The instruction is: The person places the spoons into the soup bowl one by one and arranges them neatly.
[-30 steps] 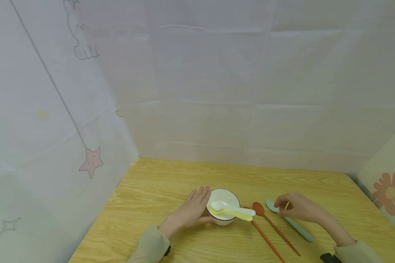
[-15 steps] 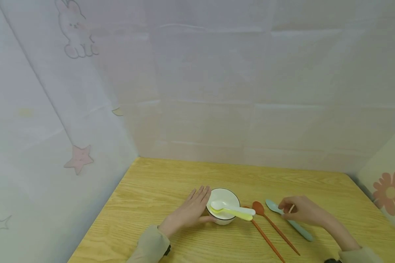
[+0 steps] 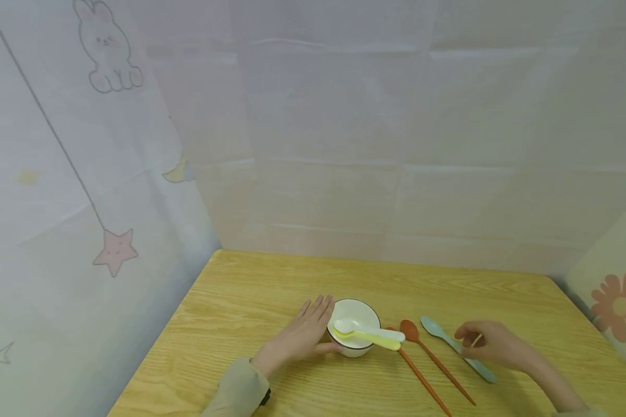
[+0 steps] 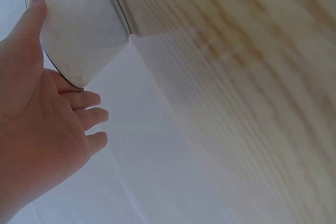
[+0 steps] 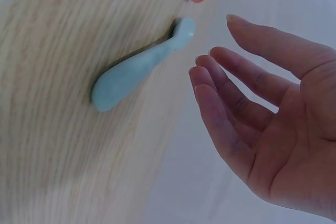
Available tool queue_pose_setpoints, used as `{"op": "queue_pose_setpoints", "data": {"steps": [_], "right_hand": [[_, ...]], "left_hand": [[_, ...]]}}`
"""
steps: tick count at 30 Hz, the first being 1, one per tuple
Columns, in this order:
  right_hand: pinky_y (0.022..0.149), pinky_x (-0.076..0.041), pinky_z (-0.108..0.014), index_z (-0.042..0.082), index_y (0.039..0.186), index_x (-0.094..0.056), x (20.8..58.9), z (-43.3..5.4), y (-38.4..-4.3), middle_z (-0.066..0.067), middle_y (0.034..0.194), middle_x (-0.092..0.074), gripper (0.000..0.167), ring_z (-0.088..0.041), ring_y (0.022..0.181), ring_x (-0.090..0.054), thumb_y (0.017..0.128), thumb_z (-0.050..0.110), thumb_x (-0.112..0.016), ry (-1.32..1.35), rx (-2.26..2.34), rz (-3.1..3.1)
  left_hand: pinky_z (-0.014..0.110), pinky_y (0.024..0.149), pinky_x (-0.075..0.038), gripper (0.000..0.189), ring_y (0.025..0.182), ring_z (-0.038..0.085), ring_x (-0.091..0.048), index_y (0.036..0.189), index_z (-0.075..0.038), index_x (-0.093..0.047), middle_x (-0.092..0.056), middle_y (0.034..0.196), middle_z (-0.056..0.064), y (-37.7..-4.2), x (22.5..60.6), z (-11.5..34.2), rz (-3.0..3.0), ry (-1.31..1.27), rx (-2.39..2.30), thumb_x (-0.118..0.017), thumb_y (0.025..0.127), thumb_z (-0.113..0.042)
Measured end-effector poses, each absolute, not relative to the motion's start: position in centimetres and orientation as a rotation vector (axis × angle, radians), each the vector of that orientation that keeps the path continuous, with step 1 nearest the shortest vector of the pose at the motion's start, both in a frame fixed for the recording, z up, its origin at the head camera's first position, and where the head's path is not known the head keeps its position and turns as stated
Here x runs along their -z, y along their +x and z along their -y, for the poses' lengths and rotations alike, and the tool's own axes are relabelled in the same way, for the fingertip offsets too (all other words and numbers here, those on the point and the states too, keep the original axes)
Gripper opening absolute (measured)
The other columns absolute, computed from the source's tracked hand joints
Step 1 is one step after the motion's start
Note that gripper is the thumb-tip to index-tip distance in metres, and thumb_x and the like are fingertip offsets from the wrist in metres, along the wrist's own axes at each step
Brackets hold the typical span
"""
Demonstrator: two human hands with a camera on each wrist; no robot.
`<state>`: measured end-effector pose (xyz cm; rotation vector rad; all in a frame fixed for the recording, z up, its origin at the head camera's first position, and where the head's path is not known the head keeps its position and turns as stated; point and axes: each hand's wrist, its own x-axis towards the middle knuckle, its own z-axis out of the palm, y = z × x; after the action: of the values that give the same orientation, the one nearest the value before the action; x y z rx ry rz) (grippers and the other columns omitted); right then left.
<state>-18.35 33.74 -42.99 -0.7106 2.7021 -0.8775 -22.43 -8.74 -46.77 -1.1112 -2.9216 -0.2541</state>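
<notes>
A white bowl (image 3: 354, 351) with a dark rim stands mid-table; two spoons lean in it, one white (image 3: 378, 333), one yellow-green (image 3: 378, 339). My left hand (image 3: 304, 331) rests against the bowl's left side with fingers extended. In the left wrist view, the thumb of my left hand (image 4: 37, 103) touches the bowl's wall (image 4: 79, 24). Over the handle of a light-blue spoon (image 3: 448, 341) hovers my right hand (image 3: 495, 346), its fingers loosely bent. The right wrist view shows a gap between my right hand (image 5: 268, 103) and the blue spoon (image 5: 134, 74).
Two long-handled orange-brown spoons lie slantwise between the bowl and the blue spoon: one near the bowl (image 3: 422, 379), the other (image 3: 440, 362) to its right. The wooden table (image 3: 250, 284) meets pale printed cloth walls (image 3: 318, 191) at the back and sides.
My right hand has drawn back to the right and towards me, away from the blue spoon's bowl end. My left hand and the bowl have stayed put.
</notes>
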Motion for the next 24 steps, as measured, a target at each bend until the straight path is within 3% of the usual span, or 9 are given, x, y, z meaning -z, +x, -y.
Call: {"op": "queue_pose_setpoints", "data": {"steps": [24], "right_hand": [[0.065,-0.052,-0.018,-0.009,0.111,-0.064,44.9,-35.5,-17.8,-0.008,0.095,-0.066,0.035,0.007,0.077,-0.055,0.088,0.017,-0.073,-0.538,0.898,-2.695]], "left_hand": [[0.051,0.125,-0.022,0.098,0.154,0.034,-0.020,0.157,0.001,-0.017,-0.018,0.166,0.017,-22.5,47.0,8.7,2.906,-1.109,0.237,-0.050,0.093,-0.064]]}}
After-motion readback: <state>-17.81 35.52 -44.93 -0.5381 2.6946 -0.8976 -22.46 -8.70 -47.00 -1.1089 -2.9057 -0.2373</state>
